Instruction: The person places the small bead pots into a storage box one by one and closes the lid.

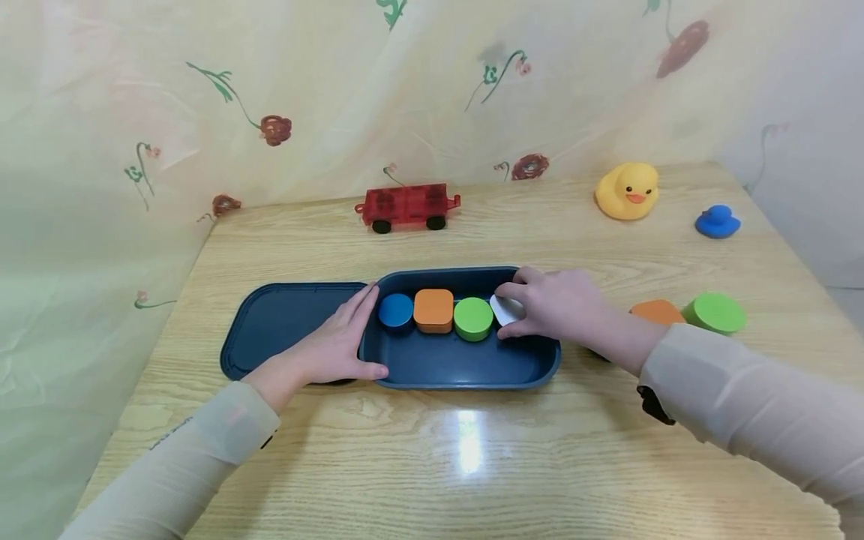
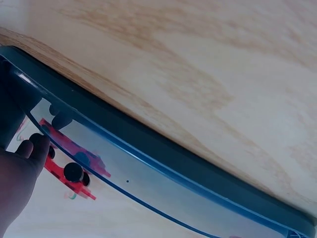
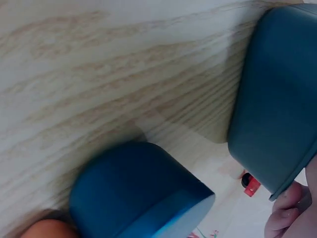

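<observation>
A dark blue oblong box [image 1: 459, 367] sits on the table, with a row of small blocks along its middle: a blue round block [image 1: 396, 310], an orange rounded-square block [image 1: 433, 309] and a green round block [image 1: 473, 318]. At the row's right end my right hand [image 1: 556, 304] pinches a white block [image 1: 505, 310] between thumb and fingers, inside the box. My left hand [image 1: 340, 345] rests against the box's left end, fingers extended along the rim and thumb over the near corner. The right wrist view shows fingers [image 3: 287, 213] over the box's edge.
The box's dark lid [image 1: 283, 322] lies at the left. Behind stands a red toy wagon [image 1: 406, 207]; at back right are a yellow duck [image 1: 626, 191] and a blue duck [image 1: 718, 222]. An orange block [image 1: 656, 311], a green block [image 1: 714, 313] and a blue block [image 3: 133, 188] stand right of the box.
</observation>
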The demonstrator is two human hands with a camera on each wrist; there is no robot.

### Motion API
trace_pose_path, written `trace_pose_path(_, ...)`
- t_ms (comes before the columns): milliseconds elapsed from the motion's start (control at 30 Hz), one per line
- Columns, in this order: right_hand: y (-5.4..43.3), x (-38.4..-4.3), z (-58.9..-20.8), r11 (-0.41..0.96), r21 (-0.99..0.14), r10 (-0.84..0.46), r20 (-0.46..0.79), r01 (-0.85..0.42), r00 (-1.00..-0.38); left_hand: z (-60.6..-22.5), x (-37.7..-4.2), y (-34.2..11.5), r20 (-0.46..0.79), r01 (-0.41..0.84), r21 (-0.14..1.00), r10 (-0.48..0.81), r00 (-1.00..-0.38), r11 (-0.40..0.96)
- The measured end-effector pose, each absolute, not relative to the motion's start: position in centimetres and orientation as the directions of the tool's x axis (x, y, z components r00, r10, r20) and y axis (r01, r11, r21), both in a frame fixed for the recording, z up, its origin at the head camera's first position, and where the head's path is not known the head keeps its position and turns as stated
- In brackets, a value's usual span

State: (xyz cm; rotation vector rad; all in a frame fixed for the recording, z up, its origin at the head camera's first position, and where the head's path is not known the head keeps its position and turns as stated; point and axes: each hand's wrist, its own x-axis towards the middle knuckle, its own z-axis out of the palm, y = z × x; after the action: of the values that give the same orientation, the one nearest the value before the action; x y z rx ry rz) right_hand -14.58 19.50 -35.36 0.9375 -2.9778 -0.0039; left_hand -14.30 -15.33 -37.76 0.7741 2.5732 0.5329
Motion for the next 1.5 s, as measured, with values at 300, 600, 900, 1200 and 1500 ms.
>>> trace_pose_path(300,20.0,-14.5,-34.4,0.817,-0.059,-0.576,-0.035,-0.574,-0.817,-37.5,-14.3,-15.3,-0.272,0.428,0.456,0.580,-0.768,0.781)
trace_pose_path(600,20.0,-14.9,-34.2,0.791,-0.060,-0.611,-0.038,-0.609,-0.791,-37.6,-14.1,-15.2,-0.272,0.430,0.453,0.580,-0.768,0.781)
trace_pose_path(900,20.7,-14.9,-34.2,0.808,-0.133,-0.583,-0.043,-0.574,-0.811,-37.6,-14.2,-15.0,-0.266,0.434,0.457,0.585,-0.766,0.777)
trace_pose_path(1200,20.2,-14.8,-34.4,0.772,-0.123,-0.621,0.061,-0.623,-0.782,-37.5,-14.0,-15.2,-0.280,0.429,0.452,0.580,-0.765,0.782)
trace_pose_path(1500,18.3,-14.7,-34.6,0.729,-0.085,-0.674,0.085,-0.679,-0.734,-37.6,-14.1,-15.1,-0.275,0.430,0.461,0.585,-0.762,0.776)
